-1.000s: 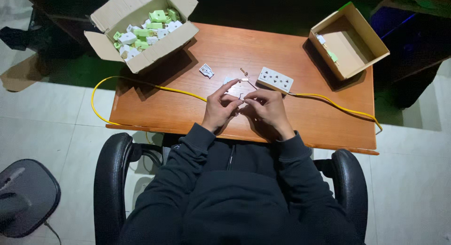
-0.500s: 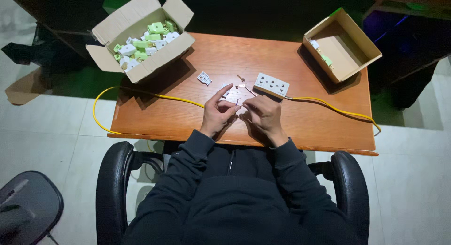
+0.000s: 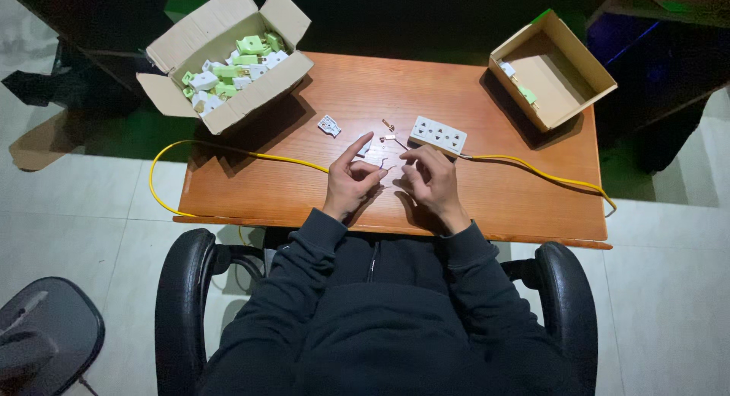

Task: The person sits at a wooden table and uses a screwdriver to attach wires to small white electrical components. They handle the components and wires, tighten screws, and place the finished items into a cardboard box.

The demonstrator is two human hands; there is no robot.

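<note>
Left hand (image 3: 351, 182) and right hand (image 3: 428, 180) pinching small white part (image 3: 382, 166), its details unclear

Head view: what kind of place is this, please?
Probably a small assembly workstation, not a home desk. A wooden table carries a cardboard box full of green and white plug parts, a second box nearly empty, and a white socket strip on yellow cable.

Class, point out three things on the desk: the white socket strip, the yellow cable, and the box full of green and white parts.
white socket strip (image 3: 438, 134), head view, middle of its top face.
yellow cable (image 3: 251, 153), head view, stretch left of the hands.
box of green and white parts (image 3: 262, 99), head view, front cardboard wall.
</note>
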